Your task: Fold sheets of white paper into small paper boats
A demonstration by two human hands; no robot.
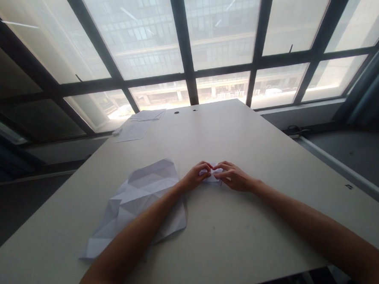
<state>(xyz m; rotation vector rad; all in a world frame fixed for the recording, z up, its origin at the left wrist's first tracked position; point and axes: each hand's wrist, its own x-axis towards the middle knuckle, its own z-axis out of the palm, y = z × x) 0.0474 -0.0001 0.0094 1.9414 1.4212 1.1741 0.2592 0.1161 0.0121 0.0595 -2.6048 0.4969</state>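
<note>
My left hand (195, 176) and my right hand (232, 176) meet at the middle of the table, their fingertips pinching a small folded piece of white paper (213, 174) between them. Much of that paper is hidden by my fingers. To the left of my hands, a large sheet of white paper (138, 201) lies flat, covered in a pattern of crease lines. My left forearm crosses over its lower right part.
The pale table (214, 239) runs toward a wall of large dark-framed windows. Loose sheets of paper (134, 130) lie at its far left corner, and small dark holes mark its far edge. A cable lies beyond the right edge, near the window sill.
</note>
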